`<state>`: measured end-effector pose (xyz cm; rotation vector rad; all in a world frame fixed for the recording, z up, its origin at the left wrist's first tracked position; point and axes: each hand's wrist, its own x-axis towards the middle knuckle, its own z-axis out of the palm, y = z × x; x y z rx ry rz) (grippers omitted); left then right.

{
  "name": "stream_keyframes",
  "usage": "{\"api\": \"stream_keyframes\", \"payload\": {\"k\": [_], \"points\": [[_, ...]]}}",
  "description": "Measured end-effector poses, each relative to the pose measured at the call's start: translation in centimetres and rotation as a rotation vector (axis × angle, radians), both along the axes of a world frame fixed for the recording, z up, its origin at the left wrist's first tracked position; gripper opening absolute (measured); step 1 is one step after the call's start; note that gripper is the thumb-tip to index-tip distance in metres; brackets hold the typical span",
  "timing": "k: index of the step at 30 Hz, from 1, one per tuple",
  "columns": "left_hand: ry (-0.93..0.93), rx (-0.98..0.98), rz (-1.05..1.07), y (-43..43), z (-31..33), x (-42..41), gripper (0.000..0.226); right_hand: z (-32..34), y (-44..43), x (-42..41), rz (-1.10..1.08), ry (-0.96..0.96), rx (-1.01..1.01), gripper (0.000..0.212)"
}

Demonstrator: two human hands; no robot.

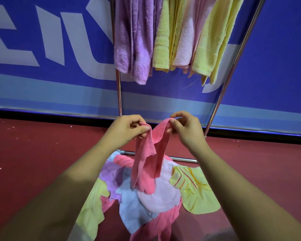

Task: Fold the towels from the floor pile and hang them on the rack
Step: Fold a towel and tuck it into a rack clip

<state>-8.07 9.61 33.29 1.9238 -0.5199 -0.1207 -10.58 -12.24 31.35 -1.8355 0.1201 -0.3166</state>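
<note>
Pink towel (pixel 147 153) top edge pinched by left hand (pixel 127 129), right hand (pixel 186 129) fingers; rest hangs.

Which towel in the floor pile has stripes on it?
The yellow towel at the right of the pile; it alone carries red stripes, the rest look plain.

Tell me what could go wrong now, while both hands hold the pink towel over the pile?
The left hand and right hand only pinch the top edge of the pink towel; a corner might slip, spoiling the fold. Its lower end seems to reach the floor pile, so lifting may drag another towel along.
</note>
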Motion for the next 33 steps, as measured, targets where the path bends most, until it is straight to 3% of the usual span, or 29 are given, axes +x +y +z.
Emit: {"api": "stream_keyframes", "payload": {"k": [8, 12, 16, 19, 21, 23, 26, 30, 33], "points": [[-0.009, -0.022, 0.024, 0.1, -0.4, 0.1, 0.011, 0.2, 1.2, -0.4, 0.085, 0.009, 0.115, 0.035], [-0.033, -0.017, 0.07, 0.1, -0.3, 0.2, 0.011, 1.0, 2.5, -1.3, 0.273, 0.046, -0.086, 0.011], [-0.03, -0.034, 0.087, 0.3, -0.4, 0.6, 0.011, 0.5, 2.7, -1.2, 0.322, 0.034, -0.483, 0.006], [-0.048, 0.014, 0.088, 0.6, -0.5, 0.8, 0.012, 0.7, 1.5, -0.8, 0.233, 0.045, -0.472, 0.012], [-0.132, 0.186, 0.041, 1.2, -0.3, 1.0, 0.015, 1.2, 0.6, -0.8, 0.208, 0.069, -0.332, 0.012], [-0.17, 0.492, -0.089, 2.3, -0.7, 1.7, 0.02, 1.5, 0.0, -0.8, 0.198, 0.073, -0.229, 0.009], [-0.046, 0.766, -0.222, 3.8, -1.9, 2.6, 0.024, 1.5, -0.6, -0.7, 0.166, 0.073, -0.169, 0.009], [-0.137, 0.658, 0.003, 4.3, -1.3, 2.9, 0.026, 1.2, -1.7, -0.4, 0.061, 0.075, -0.218, 0.018], [-0.174, 0.429, 0.182, 3.7, -0.1, 2.8, 0.015, 1.1, -2.6, 0.0, -0.028, 0.073, -0.238, 0.024]]}}
